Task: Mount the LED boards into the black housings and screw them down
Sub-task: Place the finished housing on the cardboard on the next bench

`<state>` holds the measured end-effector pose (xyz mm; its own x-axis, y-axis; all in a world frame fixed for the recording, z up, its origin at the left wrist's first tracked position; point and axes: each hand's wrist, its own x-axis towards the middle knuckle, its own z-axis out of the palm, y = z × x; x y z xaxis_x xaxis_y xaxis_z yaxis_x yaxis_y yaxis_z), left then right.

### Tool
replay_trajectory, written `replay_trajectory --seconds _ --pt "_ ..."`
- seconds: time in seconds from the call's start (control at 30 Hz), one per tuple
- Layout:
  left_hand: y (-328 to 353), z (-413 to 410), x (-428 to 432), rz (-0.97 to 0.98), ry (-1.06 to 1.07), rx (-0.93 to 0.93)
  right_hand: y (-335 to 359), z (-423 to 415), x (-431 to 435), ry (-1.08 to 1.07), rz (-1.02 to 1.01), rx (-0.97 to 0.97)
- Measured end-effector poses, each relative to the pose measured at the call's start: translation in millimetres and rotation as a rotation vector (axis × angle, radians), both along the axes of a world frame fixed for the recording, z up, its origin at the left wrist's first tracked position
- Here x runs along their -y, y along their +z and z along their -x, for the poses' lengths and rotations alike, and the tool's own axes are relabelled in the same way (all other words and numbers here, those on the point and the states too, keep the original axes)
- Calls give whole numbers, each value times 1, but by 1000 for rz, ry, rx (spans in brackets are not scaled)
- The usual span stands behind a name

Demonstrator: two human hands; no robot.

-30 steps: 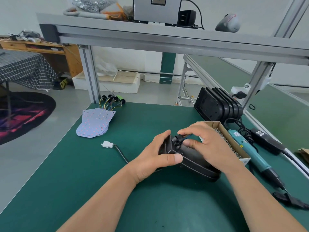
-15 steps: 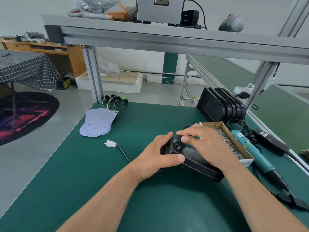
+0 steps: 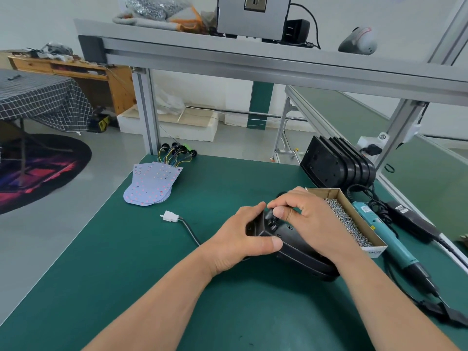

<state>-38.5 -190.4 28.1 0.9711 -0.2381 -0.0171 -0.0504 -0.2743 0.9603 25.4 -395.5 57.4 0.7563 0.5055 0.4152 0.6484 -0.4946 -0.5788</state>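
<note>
A black housing (image 3: 301,252) lies back-up on the green table. My left hand (image 3: 243,239) grips its left end, thumb along the near side. My right hand (image 3: 309,219) rests over the top and pinches a small black part at the housing's left end, where the cable comes out. A black cable with a white plug (image 3: 170,216) trails left from the housing. A stack of LED boards (image 3: 152,184) with coloured wires lies at the far left of the table. Several more black housings (image 3: 336,165) stand in a row at the far right.
A cardboard box of screws (image 3: 352,221) sits just right of my right hand. A teal electric screwdriver (image 3: 387,239) and its black power unit (image 3: 410,221) lie along the right edge. An aluminium frame with a shelf (image 3: 253,57) spans overhead.
The view has shifted slightly. My right fingers have worked at the small black part, closing tighter on it. The left hand keeps its hold on the housing.
</note>
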Motion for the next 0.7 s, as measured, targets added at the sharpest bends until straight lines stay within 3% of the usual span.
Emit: replay_trajectory --seconds 0.37,0.6,0.7 --pt "-3 0 1 10 19 9 7 6 0 94 228 239" --pt "-4 0 3 50 -16 24 8 8 3 101 301 179" --pt "-9 -5 1 94 4 -12 11 14 10 61 345 38"
